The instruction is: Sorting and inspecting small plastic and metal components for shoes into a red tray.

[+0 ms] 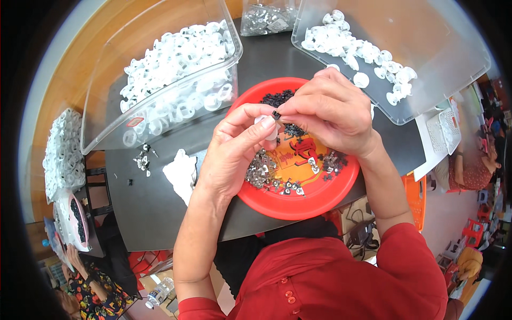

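My left hand [232,152] pinches a small white round plastic part [265,124] between thumb and fingers above a red plate [298,205]. My right hand [333,109] meets it from the right, its fingertips holding a tiny black piece [276,114] against the white part. In the plate lie a heap of small black pieces [277,98], a pile of shiny metal clips [261,170] and a few more dark bits [332,162]. Both hands hover over the plate's middle.
A clear tub [106,80] of white plastic rings [176,58] stands at the back left, another clear tray [426,58] with white caps at the back right. A bag of metal parts [266,18], a white cloth [181,173] and loose clips [143,159] lie on the dark table. Another person sits at lower left.
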`<state>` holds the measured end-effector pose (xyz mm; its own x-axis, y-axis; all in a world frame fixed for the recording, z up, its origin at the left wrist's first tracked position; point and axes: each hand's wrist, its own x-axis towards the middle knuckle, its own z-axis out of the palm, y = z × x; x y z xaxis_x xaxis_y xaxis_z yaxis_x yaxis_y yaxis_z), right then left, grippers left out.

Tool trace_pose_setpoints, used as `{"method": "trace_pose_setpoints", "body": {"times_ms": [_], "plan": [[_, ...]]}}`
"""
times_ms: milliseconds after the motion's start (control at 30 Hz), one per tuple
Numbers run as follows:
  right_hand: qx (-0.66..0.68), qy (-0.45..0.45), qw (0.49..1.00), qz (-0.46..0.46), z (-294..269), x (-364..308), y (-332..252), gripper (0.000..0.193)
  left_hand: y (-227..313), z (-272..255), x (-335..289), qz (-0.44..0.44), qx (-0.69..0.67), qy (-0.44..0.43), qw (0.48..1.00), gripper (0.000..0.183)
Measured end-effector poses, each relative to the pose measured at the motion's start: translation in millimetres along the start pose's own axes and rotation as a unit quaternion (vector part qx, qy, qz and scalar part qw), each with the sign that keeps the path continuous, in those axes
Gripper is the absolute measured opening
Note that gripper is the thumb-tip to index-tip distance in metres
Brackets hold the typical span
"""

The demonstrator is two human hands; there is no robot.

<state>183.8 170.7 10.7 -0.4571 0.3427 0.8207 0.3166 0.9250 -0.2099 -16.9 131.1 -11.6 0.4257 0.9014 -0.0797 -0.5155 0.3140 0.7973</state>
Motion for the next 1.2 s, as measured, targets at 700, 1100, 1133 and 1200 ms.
{"method": "trace_pose_setpoints", "body": {"times_ms": [700, 1100, 1133, 1200], "plan": [[0.124, -0.044, 0.968, 0.214, 3, -1, -13, 0.009, 2, 13, -1, 0.128, 0.295, 0.09, 0.942, 0.015], [0.084, -0.091, 0.986, 0.113, 1, -2, -8, 0.013, 0, 9, -1, 0.121, 0.323, 0.066, 0.936, 0.015], [0.087, -0.095, 0.986, 0.106, 0, -2, -8, 0.013, 0, 8, -1, 0.12, 0.324, 0.066, 0.936, 0.015], [0.096, -0.1, 0.985, 0.104, -1, -2, -5, 0.012, -1, 8, -1, 0.1, 0.298, 0.064, 0.947, 0.016]]}}
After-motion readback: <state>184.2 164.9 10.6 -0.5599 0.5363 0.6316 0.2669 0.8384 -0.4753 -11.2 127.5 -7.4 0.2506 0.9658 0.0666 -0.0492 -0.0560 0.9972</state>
